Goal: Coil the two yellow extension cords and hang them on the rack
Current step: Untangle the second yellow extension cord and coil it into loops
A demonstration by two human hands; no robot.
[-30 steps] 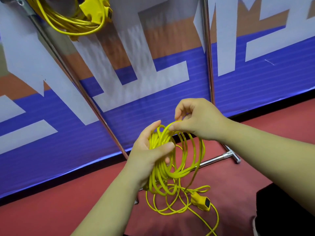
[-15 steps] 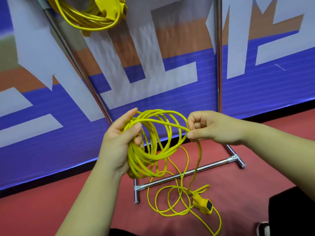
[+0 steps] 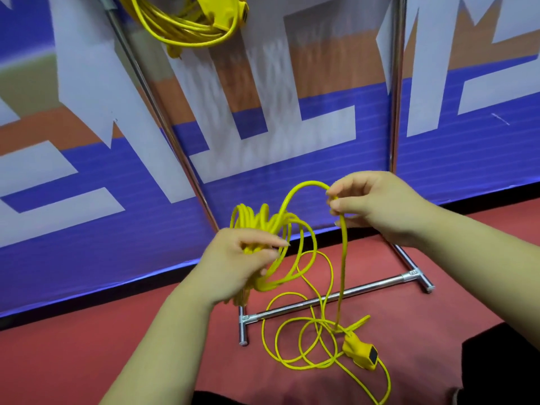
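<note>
Hung cord coil [image 3: 187, 30] cut off by top edge, floor cord [image 3: 382, 387] running off bottom edge, rack [image 3: 396, 83] top unseen

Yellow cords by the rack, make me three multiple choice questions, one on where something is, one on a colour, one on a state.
1. Where is the socket block of the cord being coiled?
A. On the red floor
B. In the left hand
C. On the rack's top bar

2. What colour is the floor?
A. Green
B. Red
C. Grey

3. What is the state of the other cord?
A. Stretched out straight on the floor
B. Coiled and hanging at the top of the rack
C. Held in the right hand

Answers:
1. A, the block lies on the floor among loose loops, beside the rack's base bar.
2. B, the floor under the rack is red.
3. B, it hangs as a bundle by the rack pole, while the left hand grips the unfinished coil and the right hand pinches a strand.
</note>
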